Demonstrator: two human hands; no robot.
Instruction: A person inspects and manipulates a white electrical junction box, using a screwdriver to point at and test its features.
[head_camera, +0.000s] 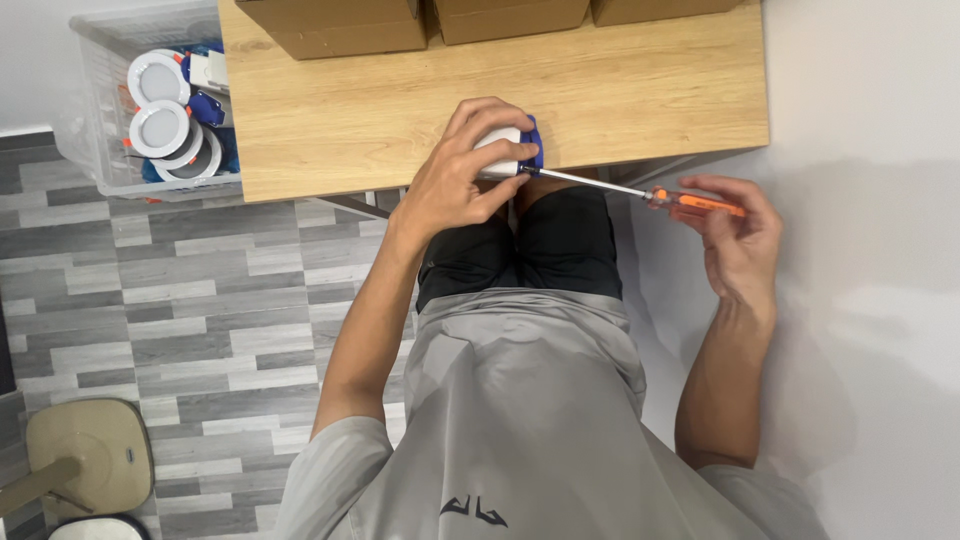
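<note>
Looking down from the head camera, I see a person sitting at a wooden table (620, 90), and I will place everything in relation to this table.

The left hand (455, 180) is at the near edge of the table, about in the middle of that edge. Its fingers are curled closed around a small round white fitting with a blue clip (515, 150), which rests on the edge of the table top. The thumb lies under the fitting and the other fingers cover its top, so only one side of the fitting is visible.

The right hand (740, 235) is off the table, just past its near right corner. Its fingers are closed lightly around the orange handle of a screwdriver (660, 195). The long axis of the screwdriver is almost level in the picture and nearly parallel to the near edge of the table. The metal shaft points toward the fitting, and its tip meets the blue part; the handle end points away, to the white wall side.

On the far side of the table stand cardboard boxes (345, 25). Beside the left end of the table stands a clear plastic bin (100, 140) with more round white fittings inside. Well apart from the table, a beige stool (95, 450) stands on the grey floor.
</note>
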